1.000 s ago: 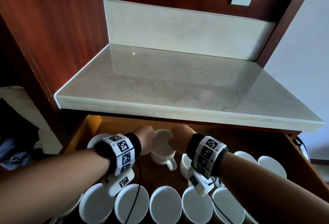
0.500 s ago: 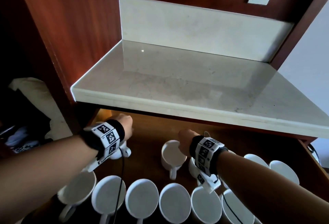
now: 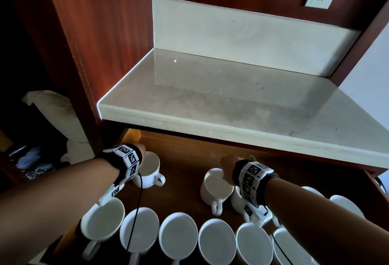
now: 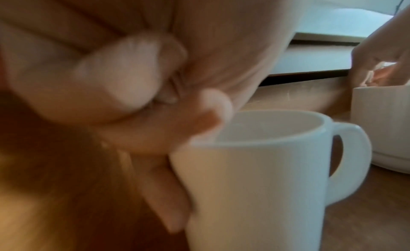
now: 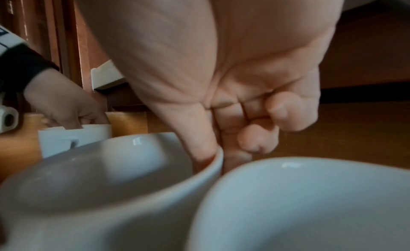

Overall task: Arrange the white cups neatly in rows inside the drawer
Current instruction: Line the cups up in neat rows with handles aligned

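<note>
Front row: six round white cups point(image 3: 177, 236), glossy, rims side by side along the near edge of the wooden drawer point(image 3: 185, 189).
Right hand point(image 3: 226, 166): thumb inside, fingers point(image 5: 230, 160) outside, pinching the rim of the middle cup point(image 3: 216, 186); handle points toward the viewer.
Left hand point(image 3: 141, 149): fingers point(image 4: 164, 188) curled, gripping the rim of the far-left cup point(image 3: 150, 169), upright, handle to the right.
Table point(image 3: 231, 100): pale polished stone slab above the drawer.
</note>
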`<state>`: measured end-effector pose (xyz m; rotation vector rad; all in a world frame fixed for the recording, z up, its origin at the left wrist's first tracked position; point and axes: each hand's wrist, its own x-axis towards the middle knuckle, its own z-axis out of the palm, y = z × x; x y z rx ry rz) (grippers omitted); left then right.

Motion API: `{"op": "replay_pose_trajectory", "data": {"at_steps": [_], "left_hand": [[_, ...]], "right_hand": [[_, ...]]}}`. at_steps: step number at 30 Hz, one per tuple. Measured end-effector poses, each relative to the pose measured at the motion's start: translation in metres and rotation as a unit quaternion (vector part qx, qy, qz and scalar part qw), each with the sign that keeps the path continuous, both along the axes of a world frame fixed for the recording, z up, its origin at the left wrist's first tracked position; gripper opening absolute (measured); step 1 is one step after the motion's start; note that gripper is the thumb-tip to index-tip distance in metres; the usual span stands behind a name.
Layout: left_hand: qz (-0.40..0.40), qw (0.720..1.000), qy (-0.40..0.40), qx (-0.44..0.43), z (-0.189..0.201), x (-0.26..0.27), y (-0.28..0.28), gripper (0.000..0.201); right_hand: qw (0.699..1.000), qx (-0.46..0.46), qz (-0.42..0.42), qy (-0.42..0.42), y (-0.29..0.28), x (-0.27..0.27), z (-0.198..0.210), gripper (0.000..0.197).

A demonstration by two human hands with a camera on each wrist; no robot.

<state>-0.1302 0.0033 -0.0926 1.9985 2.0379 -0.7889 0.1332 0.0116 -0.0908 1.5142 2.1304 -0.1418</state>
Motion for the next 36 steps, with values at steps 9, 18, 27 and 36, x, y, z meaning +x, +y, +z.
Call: {"op": "replay_pose_trajectory", "data": {"at_steps": [9,18,27,36], "left_hand": [[-0.067,0.99,-0.092,0.082,0.033,0.044,-0.008,0.023],[-0.151,0.984,-0.069,0.058,0.031,0.083,-0.009,0.028],[-0.162,0.982,-0.091,0.04,0.008,0.092,-0.006,0.026],[-0.184,0.978,-0.092,0.027,-0.003,0.101,-0.01,0.028]], "right_hand": [[1.0,-0.006,0.009,-0.005,-0.002,0.004,-0.01,0.029],[0.999,-0.002,0.029,-0.033,-0.003,0.008,-0.017,0.02],[0.996,-0.016,0.045,-0.071,-0.001,0.007,-0.03,0.012],[0.999,-0.009,0.014,-0.052,0.0,0.011,-0.039,0.012]]}}
